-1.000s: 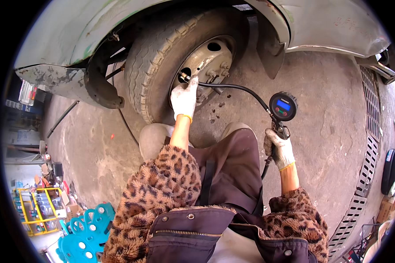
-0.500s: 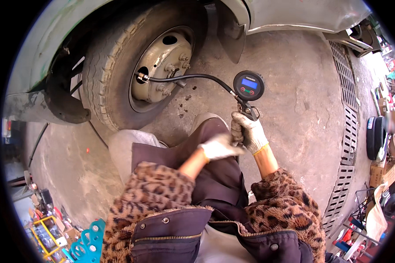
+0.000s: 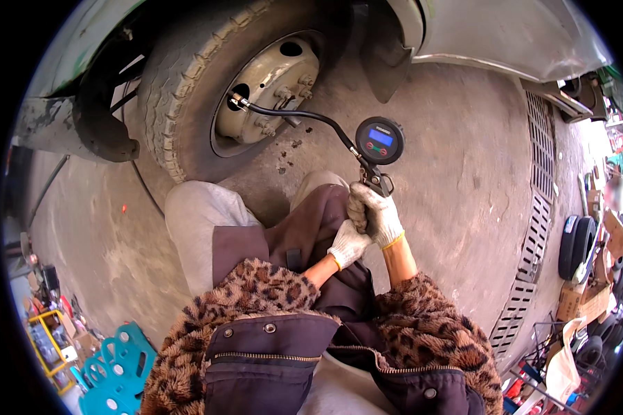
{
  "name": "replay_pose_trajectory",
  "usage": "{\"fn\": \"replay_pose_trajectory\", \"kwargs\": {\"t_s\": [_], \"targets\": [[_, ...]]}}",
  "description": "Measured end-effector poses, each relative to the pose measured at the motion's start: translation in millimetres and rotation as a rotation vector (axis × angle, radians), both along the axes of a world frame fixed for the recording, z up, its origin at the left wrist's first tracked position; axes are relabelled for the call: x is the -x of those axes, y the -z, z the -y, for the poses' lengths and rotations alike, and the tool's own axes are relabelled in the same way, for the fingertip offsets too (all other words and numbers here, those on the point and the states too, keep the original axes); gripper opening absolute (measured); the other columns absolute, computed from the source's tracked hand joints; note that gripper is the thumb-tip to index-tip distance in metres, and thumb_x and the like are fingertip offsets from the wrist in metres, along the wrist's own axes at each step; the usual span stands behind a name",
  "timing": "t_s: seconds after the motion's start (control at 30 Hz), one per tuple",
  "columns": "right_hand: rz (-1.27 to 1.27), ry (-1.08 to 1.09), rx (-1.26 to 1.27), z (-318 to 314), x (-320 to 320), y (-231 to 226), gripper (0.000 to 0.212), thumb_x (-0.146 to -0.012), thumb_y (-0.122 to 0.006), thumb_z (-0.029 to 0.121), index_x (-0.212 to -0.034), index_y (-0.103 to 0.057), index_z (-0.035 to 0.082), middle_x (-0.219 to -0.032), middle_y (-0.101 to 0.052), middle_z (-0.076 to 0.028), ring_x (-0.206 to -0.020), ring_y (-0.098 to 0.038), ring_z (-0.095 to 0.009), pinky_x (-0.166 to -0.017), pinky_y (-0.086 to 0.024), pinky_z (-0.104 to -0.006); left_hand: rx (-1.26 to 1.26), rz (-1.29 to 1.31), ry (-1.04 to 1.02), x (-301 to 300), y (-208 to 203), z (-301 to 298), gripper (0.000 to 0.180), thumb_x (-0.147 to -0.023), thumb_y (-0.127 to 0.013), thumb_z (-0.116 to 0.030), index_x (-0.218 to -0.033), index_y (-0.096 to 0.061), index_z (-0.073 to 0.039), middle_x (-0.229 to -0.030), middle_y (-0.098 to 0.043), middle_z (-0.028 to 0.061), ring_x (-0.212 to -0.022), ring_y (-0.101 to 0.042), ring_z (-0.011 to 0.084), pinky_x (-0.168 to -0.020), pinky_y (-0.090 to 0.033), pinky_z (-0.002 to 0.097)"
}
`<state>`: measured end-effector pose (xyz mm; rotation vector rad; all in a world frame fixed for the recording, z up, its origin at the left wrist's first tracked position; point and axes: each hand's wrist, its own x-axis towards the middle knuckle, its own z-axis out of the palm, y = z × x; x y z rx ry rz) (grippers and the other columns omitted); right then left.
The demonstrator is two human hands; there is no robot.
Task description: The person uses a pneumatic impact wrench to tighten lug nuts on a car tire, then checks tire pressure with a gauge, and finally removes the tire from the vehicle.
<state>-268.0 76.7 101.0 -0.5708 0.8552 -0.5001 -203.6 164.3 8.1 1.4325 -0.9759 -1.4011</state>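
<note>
My right hand (image 3: 379, 216), in a white knit glove with a yellow cuff, grips the handle of a tire inflator gauge (image 3: 379, 142) with a round black dial and lit blue screen. Just below it, my left hand (image 3: 350, 245), gloved alike, is closed against the lower end of the grip; its fingers are partly hidden, and what they hold cannot be made out. From the gauge a short black hose (image 3: 311, 113) runs left to a metal chuck (image 3: 239, 101) at a hole in the cream wheel rim (image 3: 256, 114). The tire (image 3: 166, 111) around it is worn and dusty.
Vehicle bodywork (image 3: 505, 34) overhangs the wheel. A slotted drain grate (image 3: 536, 207) crosses the concrete floor at right, with black tires (image 3: 576, 247) and cardboard boxes (image 3: 581, 302) beyond. A teal plastic stool (image 3: 118, 373) and a yellow rack (image 3: 48, 346) stand at lower left.
My left hand has moved from a blurred, stretched pose to close up beneath my right hand. The gauge sits slightly further left in view, and the whole view has shifted a little.
</note>
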Motion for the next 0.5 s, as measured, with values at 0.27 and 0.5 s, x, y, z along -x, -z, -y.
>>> {"fn": "replay_pose_trajectory", "kwargs": {"t_s": [0.27,0.5], "targets": [[0.047,0.062,-0.058,-0.6,0.7,17.4,0.024,-0.092,-0.068,0.025,-0.077,-0.052,0.015,-0.059,-0.044,0.004,-0.043,-0.039,-0.008,-0.037,-0.026,-0.0235,0.077,-0.040,-0.022,-0.1,1.9,-0.4,0.019,-0.079,-0.073,-0.018,-0.086,-0.065,-0.002,-0.077,-0.068,0.0110,-0.076,-0.066,0.0248,-0.067,-0.049,0.0368],[0.030,0.089,-0.047,-3.9,-0.8,13.1,0.023,-0.092,-0.068,0.025,-0.078,-0.053,0.014,-0.059,-0.045,0.004,-0.043,-0.038,-0.008,-0.038,-0.027,-0.0234,0.093,0.075,0.052,-4.5,-1.3,-1.4,0.020,-0.079,-0.071,-0.020,-0.085,-0.063,-0.002,-0.079,-0.067,0.0168,-0.079,-0.065,0.0355,-0.068,-0.049,0.0412]]}}
